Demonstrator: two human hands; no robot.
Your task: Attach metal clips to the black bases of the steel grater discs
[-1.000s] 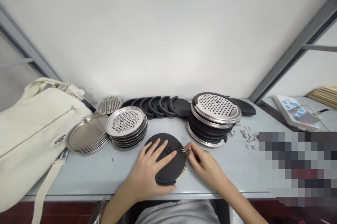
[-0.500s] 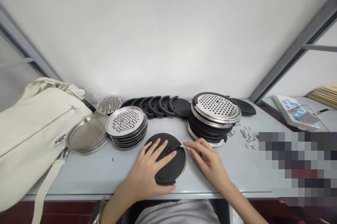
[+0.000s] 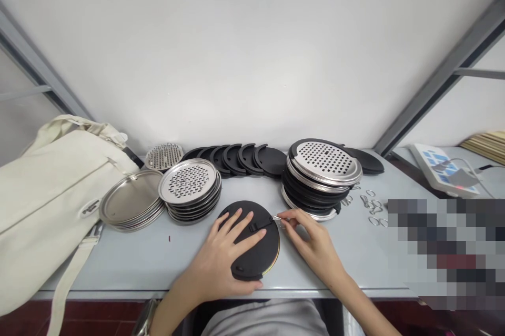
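Pressing round matte-black plastic disc [image 3: 267,252] at grey table's [image 3: 142,262] six o'clock under finger-spread left hand [image 3: 223,256]. Pinching small silver metal clip [image 3: 278,219] at disc's two-o'clock rim with right hand [image 3: 311,236]; seemingly unfinished. Judging complete: round black-and-silver stack [image 3: 319,183] toward disc's one o'clock; pending: loose silver rings [image 3: 376,203] toward three.

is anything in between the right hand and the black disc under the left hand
Only the small metal piece that the right hand pinches at the edge of the black disc; nothing else visible stands there. The left hand covers the disc's other side, and the tall stack stands beyond the right hand.
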